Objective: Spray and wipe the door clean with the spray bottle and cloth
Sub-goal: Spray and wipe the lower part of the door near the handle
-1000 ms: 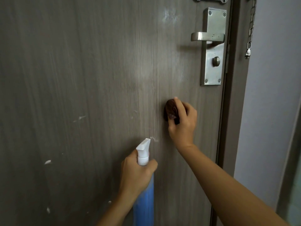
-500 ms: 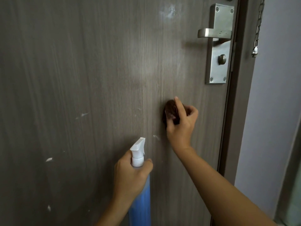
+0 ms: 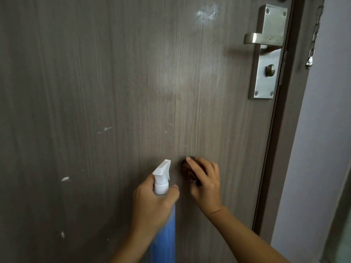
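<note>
The door (image 3: 114, 92) fills most of the view, a grey-brown wood-grain face with vertical streaks, white flecks on its lower left and a pale smear (image 3: 207, 13) high up near the lock. A brushed metal lock plate (image 3: 265, 76) with a lever handle (image 3: 254, 38) and a thumb-turn knob (image 3: 270, 70) sits at the door's right edge, and a chain (image 3: 314, 35) hangs down beside the dark frame — beyond it is a plain pale wall (image 3: 328, 130). No writing or label can be read on anything. The left hand (image 3: 153, 207) is wrapped round the neck of the spray bottle (image 3: 163, 224), a blue body with a white trigger head aimed up at the door. Just to its right, the right hand (image 3: 206, 183) grips a bunched dark brown cloth (image 3: 187, 172) and presses it against the door — low, well below the handle.
</note>
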A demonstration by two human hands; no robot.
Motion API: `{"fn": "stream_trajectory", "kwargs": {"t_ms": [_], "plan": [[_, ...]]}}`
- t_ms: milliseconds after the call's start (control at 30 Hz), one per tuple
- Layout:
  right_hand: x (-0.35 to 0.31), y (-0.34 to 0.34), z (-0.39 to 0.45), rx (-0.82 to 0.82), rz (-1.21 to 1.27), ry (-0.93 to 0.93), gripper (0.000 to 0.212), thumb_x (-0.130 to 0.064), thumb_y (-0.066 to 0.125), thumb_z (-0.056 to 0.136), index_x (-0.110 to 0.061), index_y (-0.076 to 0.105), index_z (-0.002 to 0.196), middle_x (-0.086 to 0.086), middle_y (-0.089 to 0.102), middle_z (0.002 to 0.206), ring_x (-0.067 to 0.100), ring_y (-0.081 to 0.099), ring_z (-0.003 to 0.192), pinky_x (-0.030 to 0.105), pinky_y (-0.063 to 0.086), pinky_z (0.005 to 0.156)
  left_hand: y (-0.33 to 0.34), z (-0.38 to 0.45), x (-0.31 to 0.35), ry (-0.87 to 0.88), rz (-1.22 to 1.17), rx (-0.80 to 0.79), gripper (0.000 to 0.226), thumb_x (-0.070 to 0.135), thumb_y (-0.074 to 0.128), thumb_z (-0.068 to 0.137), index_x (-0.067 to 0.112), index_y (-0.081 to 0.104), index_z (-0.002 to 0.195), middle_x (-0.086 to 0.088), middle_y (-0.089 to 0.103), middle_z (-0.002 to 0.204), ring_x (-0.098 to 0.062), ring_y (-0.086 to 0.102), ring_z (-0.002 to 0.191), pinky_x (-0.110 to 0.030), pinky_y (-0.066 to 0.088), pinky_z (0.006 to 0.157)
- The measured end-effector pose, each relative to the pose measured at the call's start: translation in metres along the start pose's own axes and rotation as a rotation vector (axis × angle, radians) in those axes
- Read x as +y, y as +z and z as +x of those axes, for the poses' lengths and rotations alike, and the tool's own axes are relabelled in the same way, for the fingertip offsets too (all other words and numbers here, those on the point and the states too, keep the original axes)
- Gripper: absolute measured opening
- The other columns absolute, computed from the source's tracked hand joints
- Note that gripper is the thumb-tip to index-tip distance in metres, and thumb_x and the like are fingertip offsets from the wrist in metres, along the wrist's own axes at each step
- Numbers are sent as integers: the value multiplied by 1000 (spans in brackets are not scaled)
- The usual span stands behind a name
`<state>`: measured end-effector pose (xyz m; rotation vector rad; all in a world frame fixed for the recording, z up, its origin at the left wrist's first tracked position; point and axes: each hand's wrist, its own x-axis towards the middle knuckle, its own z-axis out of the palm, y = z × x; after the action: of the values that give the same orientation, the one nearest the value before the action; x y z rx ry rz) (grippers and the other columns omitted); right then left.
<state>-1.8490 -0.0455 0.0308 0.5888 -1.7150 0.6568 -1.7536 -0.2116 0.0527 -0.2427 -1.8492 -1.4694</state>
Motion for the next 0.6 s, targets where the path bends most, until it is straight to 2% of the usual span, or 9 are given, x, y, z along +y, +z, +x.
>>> {"fn": "stream_trajectory", "kwargs": {"t_ms": [67,133,200,300,400,433,533,600], "plan": [[-10,-3,31,79,43,69,69,7,61,71,-13,66,137,8,63,123,33,56,105,42,49,96,-3,2,2,-1,11,9,33,48,67,63,17,59,68,10,54,53,-2,46,48,-21,39,47],[-15,-4,71,188,100,169,72,11,66,72,-10,60,141,6,61,123,31,56,108,32,46,99,-5,6,5,8,10,11,31,47,68,63,19,56,65,11,53,51,-1,45,46,-18,37,46],[-19,-3,107,258,154,264,71,9,70,76,-9,55,143,1,58,125,30,56,113,30,44,101,-6,9,8,13,8,15,28,42,70,64,21,52,62,13,51,50,-1,45,45,-16,37,45],[-23,5,124,228,4,222,65,-4,73,82,-8,51,142,15,55,126,34,52,112,42,43,99,-9,15,8,15,3,26,29,43,70,64,20,52,63,12,51,51,-2,45,46,-16,37,46],[-19,12,97,151,-229,136,62,-23,64,86,-5,46,142,24,54,125,40,49,109,51,41,92,-12,16,5,10,-11,36,29,47,68,63,21,54,64,12,52,51,-2,45,46,-18,38,47],[-15,14,82,129,-265,107,63,-24,65,84,-5,46,141,25,55,124,41,50,107,52,42,91,-13,16,4,11,-17,39,28,47,68,63,22,54,64,12,52,51,-1,45,46,-18,38,47],[1,15,30,46,-297,56,80,-15,86,68,-11,45,137,26,55,122,43,53,104,54,48,87,-17,13,3,10,-33,33,22,46,68,64,28,56,65,12,51,50,-1,45,46,-17,37,46],[7,13,2,-17,-309,41,81,-17,88,64,-15,47,135,21,49,122,41,50,104,54,48,86,-21,11,4,6,-27,32,17,45,69,64,33,57,67,13,51,51,0,45,46,-16,36,47]]}}
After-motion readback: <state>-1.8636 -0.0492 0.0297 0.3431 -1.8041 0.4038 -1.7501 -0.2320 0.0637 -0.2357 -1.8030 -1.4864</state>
